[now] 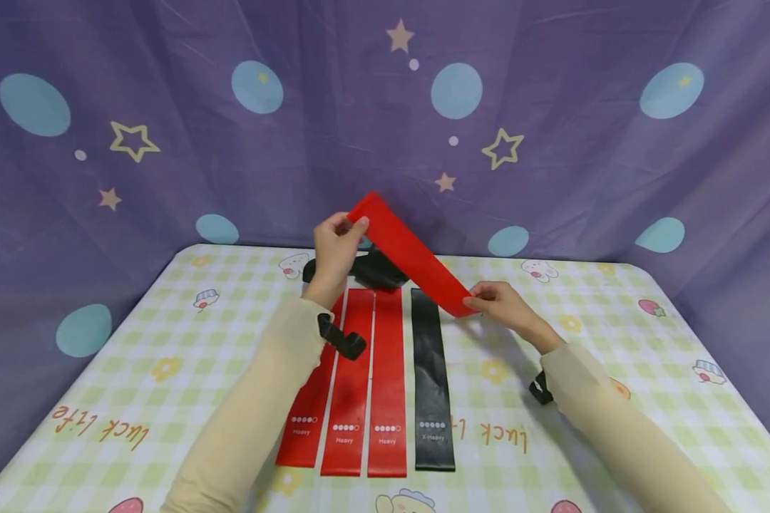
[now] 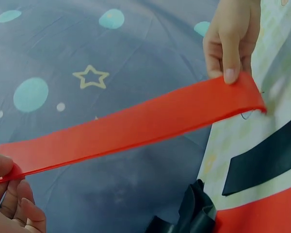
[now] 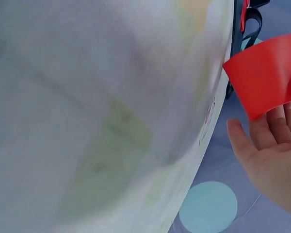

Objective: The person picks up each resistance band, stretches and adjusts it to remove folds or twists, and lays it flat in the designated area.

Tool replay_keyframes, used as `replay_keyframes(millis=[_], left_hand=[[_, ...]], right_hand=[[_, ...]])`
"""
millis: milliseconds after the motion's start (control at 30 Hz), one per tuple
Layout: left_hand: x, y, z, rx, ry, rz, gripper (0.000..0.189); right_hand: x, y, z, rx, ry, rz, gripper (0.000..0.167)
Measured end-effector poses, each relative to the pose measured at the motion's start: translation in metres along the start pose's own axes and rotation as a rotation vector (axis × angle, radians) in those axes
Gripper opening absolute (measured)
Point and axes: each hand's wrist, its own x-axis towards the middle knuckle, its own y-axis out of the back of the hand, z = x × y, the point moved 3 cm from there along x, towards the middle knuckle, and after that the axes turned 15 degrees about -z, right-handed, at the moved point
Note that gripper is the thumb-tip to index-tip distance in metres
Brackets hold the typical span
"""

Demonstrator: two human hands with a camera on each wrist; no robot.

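Observation:
A red resistance band (image 1: 417, 256) is stretched out flat in the air between my two hands, slanting down to the right. My left hand (image 1: 335, 253) pinches its upper end between thumb and fingers. At the lower end, my right hand (image 1: 503, 305) pinches the band, its thumb on the face in the left wrist view. Below lie three more red bands marked Heavy, among them the middle one (image 1: 351, 377) and the right one (image 1: 388, 377); my left forearm partly covers the leftmost. A black band (image 1: 433, 377) marked X-Heavy lies beside them.
Behind the flat bands, a crumpled black pile (image 1: 380, 271) sits near the table's back edge, partly hidden by the left hand and the raised band. The table wears a checked cloth (image 1: 186, 370). A purple curtain (image 1: 359, 128) hangs behind it.

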Motion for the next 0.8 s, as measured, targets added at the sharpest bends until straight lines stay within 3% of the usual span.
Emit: replay_keyframes(millis=[233, 567, 800], left_hand=[[0.000, 0.011, -0.012, -0.045, 0.036, 0.027, 0.009], [-0.003, 0.025, -0.021, -0.040, 0.122, 0.021, 0.016], [-0.006, 0.034, -0.029, -0.089, 0.123, 0.025, 0.007]], right_hand=[[-0.007, 0.006, 0.003, 0.012, -0.012, -0.056, 0.019], [-0.018, 0.006, 0.001, 0.203, -0.038, -0.128, 0.030], [-0.031, 0.006, -0.001, 0.195, 0.015, -0.126, 0.031]])
